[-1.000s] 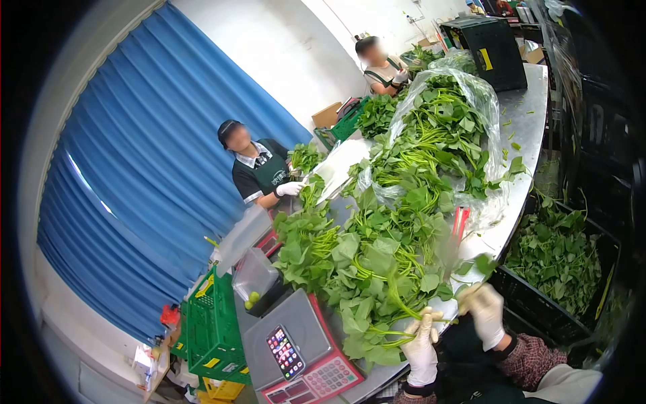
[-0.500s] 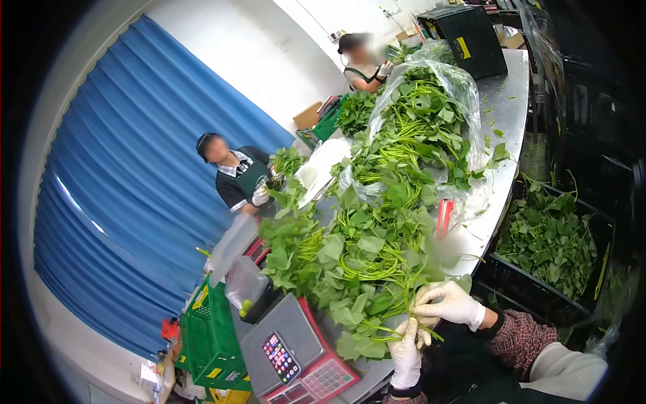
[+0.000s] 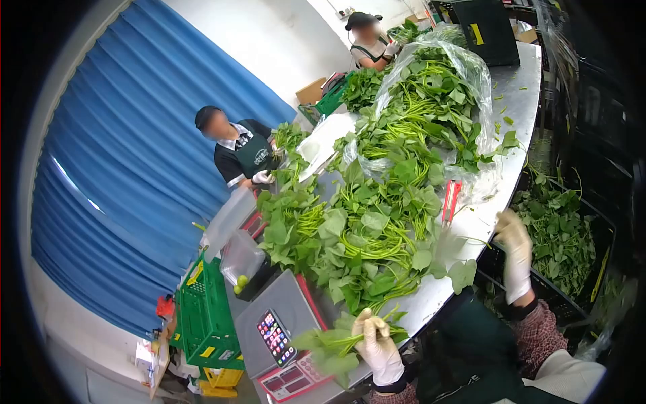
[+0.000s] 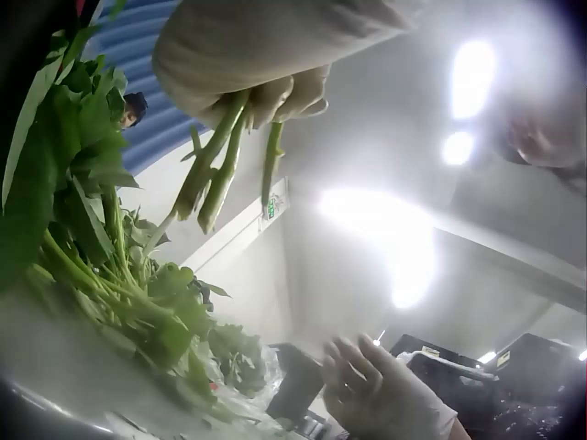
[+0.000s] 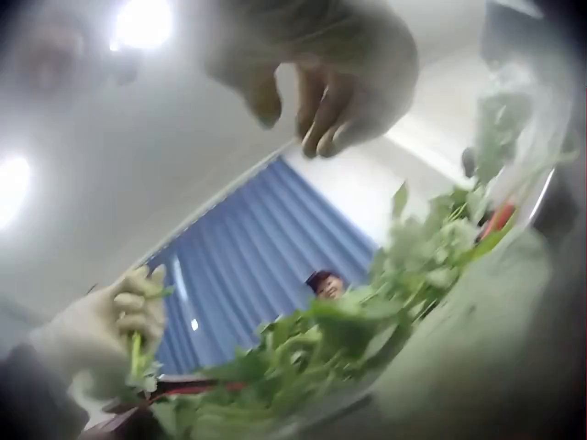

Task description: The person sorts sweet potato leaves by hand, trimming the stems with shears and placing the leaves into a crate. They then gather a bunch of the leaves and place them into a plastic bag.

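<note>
My gloved left hand [image 3: 380, 350] grips a small bunch of leafy green stems [image 3: 328, 349] near the table's front edge, beside the scale [image 3: 291, 295]. In the left wrist view, cut stem ends [image 4: 215, 179] stick out below its curled fingers. My gloved right hand [image 3: 515, 259] is off to the right, at the table edge by a black crate of greens. Its fingers [image 5: 323, 115] hang loosely bent with nothing between them in the right wrist view. A large heap of the same greens [image 3: 380, 232] covers the middle of the table.
A phone [image 3: 276, 339] lies on the scale. A red-and-white tool [image 3: 451, 200] and clear plastic film [image 3: 481, 87] are on the metal table [image 3: 521, 101]. Greens fill the black crate [image 3: 560, 299] at right. Green crates [image 3: 208, 313] stand left. Two people [image 3: 252, 156] handle greens across the table.
Both hands were together at the stems half a second ago. My left hand has since carried the bunch leftward to the scale, while my right hand has moved right, toward the black crate.
</note>
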Demonstrator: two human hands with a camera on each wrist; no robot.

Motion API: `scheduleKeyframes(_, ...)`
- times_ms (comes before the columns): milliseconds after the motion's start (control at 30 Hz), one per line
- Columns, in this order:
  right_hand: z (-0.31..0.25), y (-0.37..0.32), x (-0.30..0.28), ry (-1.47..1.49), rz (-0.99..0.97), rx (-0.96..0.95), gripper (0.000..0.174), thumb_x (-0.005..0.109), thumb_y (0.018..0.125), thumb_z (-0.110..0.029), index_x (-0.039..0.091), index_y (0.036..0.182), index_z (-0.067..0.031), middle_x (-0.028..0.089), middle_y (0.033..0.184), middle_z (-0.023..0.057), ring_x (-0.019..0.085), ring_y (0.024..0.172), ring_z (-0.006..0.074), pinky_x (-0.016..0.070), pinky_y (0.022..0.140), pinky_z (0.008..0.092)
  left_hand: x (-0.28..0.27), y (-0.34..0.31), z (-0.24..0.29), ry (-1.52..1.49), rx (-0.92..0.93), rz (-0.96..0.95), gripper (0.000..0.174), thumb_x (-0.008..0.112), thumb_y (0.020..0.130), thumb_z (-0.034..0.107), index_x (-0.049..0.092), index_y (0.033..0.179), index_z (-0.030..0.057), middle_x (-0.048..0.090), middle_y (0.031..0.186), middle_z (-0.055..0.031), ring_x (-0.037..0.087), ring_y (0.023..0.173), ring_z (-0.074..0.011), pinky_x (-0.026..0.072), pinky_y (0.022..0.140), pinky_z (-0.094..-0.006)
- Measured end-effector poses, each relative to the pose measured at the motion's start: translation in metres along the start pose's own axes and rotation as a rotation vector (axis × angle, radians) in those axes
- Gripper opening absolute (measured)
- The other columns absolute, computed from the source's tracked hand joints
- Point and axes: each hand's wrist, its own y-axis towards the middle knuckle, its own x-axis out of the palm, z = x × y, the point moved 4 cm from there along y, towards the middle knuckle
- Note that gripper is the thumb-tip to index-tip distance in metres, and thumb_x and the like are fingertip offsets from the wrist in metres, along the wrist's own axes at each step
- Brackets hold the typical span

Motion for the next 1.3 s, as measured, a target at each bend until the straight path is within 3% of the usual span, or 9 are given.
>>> scheduleKeyframes(167,-0.001,-0.058,0.111,-0.893,-0.73,-0.817,0.029,0.068,0.074,-0.021,0.064,0.1,-0.0107,0.062,0.093,0.0066,0.059,0.086,0.0242,0.0471,0.069,0.0333,0.006,-0.009,0.011,0.157,-0.019,-0.086,0.032,0.048,0.096,0.028,0.057,0.107,-0.0007,0.045,0.059,-0.001,0.042,0.061,-0.0107,0.0367,0.063,-0.0261)
scheduleKeyframes(367,0.058,-0.056,0.118,-1.01,-0.972,-0.61,0.015,0.066,0.077,-0.024,0.068,0.083,-0.0104,0.062,0.075,0.0067,0.061,0.07,0.0246,0.048,0.063,0.0355,-0.01,-0.006,0.025,-0.026,0.035,-0.088,0.036,0.046,0.097,0.028,0.056,0.106,-0.0051,0.039,0.048,-0.0009,0.047,0.054,-0.0164,0.042,0.059,-0.0309)
scheduleKeyframes(433,0.049,-0.05,0.113,-0.645,-0.912,-0.491,0.015,0.065,0.082,-0.021,0.069,0.084,-0.0065,0.063,0.072,0.006,0.061,0.066,0.0187,0.0486,0.061,0.031,-0.01,-0.007,0.021,-0.03,-0.034,-0.109,0.037,0.045,0.097,0.029,0.054,0.109,-0.0051,0.037,0.047,-0.0003,0.044,0.046,-0.0164,0.0385,0.049,-0.0279)
scheduleKeyframes(500,0.056,-0.035,0.099,0.037,-0.6,0.414,0.018,0.062,0.088,-0.018,0.069,0.087,-0.001,0.065,0.076,0.0052,0.06,0.067,0.0123,0.0484,0.063,0.0252,-0.008,-0.004,0.013,-0.083,-0.037,-0.143,0.035,0.045,0.097,0.027,0.056,0.105,-0.0055,0.035,0.047,0.0007,0.037,0.042,-0.0129,0.0313,0.042,-0.0244)
scheduleKeyframes(533,0.058,-0.027,0.093,0.087,-0.515,0.449,0.02,0.059,0.091,-0.016,0.067,0.093,0.0017,0.066,0.078,0.0048,0.059,0.068,0.0089,0.0476,0.064,0.0214,-0.011,-0.002,0.006,-0.037,-0.041,-0.177,0.036,0.042,0.098,0.028,0.056,0.105,-0.004,0.031,0.046,0.0019,0.033,0.04,-0.0108,0.0282,0.04,-0.023)
scheduleKeyframes(600,0.063,-0.026,0.087,0.13,-0.465,0.438,0.019,0.059,0.091,-0.015,0.066,0.095,0.002,0.066,0.078,0.0052,0.06,0.068,0.0097,0.0478,0.065,0.0218,-0.005,0.002,-0.004,0.012,-0.058,-0.199,0.031,0.044,0.098,0.024,0.057,0.103,-0.0041,0.022,0.045,0.0042,0.027,0.038,-0.0074,0.0233,0.036,-0.0214)
scheduleKeyframes(767,0.053,-0.051,0.083,0.16,-0.467,0.368,0.022,0.06,0.09,-0.015,0.064,0.101,0.0041,0.066,0.081,0.0069,0.06,0.071,0.011,0.0485,0.067,0.023,0.021,0.004,-0.036,0.132,-0.234,-0.139,0.03,0.052,0.094,0.016,0.053,0.119,-0.0013,0.065,0.101,-0.0162,0.038,0.042,-0.0042,0.0281,0.038,-0.017)
scheduleKeyframes(1133,0.017,-0.042,0.037,-0.077,-0.091,-0.023,0.021,0.047,0.096,-0.02,0.053,0.085,-0.0033,0.063,0.091,0.0081,0.055,0.081,0.015,0.0441,0.077,0.0284,0.035,-0.004,-0.052,0.007,-0.313,-0.041,0.021,0.052,0.095,0.019,0.056,0.107,0.0022,0.062,0.087,-0.0102,0.029,0.041,-0.0019,0.0225,0.037,-0.0173)
scheduleKeyframes(1300,0.03,0.013,-0.025,0.289,0.296,0.003,0.036,0.052,0.092,-0.028,0.053,0.118,-0.0027,0.051,0.127,0.0097,0.055,0.102,0.0182,0.0413,0.091,0.0343,0.033,0.003,-0.038,0.091,-0.228,-0.032,0.016,0.057,0.092,0.013,0.058,0.102,0.0005,0.065,0.086,-0.0119,0.038,0.044,-0.0023,0.0267,0.038,-0.0171)
